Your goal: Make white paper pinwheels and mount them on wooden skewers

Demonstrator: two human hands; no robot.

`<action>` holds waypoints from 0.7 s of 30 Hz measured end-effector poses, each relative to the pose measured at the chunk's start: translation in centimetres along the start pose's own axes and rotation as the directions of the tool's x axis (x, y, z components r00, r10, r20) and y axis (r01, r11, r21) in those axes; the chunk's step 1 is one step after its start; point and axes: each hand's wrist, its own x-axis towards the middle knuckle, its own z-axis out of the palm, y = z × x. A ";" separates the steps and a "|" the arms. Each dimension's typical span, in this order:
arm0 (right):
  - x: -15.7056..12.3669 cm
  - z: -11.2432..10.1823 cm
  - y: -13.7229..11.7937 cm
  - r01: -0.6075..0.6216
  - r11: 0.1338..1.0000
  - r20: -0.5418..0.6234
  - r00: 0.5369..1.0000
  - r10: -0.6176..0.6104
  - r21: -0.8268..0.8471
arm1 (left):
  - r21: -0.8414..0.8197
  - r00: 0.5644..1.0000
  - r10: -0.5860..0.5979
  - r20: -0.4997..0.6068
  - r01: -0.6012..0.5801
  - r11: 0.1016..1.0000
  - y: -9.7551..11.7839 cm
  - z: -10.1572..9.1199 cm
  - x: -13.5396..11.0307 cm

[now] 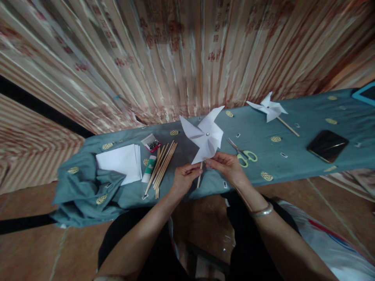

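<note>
A white paper pinwheel [215, 136] with a shiny pin at its centre stands upright over the cloth-covered table. My left hand [185, 177] is closed, its fingertips pinching at the wooden stick [199, 179] just under the paper. From the other side my right hand [230, 167] pinches at the top of the stick and the lowest part of the paper; its exact grip is partly hidden. Green-handled scissors [243, 152] lie on the cloth, close beyond my right hand. Several loose wooden sticks [164, 166] lie in a bundle to the left of my left hand.
Left on the green cloth [205, 187] are a glue stick [149, 169], a small pack of pins [151, 143] and white paper sheets [120, 162]. At right lie another pinwheel [272, 109], a black phone [328, 145] and a blue-edged device [365, 93]. A curtain [175, 58] hangs behind.
</note>
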 end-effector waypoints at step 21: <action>4.3 -6.9 -0.3 0.165 0.982 -0.373 0.909 -0.186 -0.089 | -0.110 0.983 -0.163 0.080 0.171 0.979 0.0 1.5 -0.5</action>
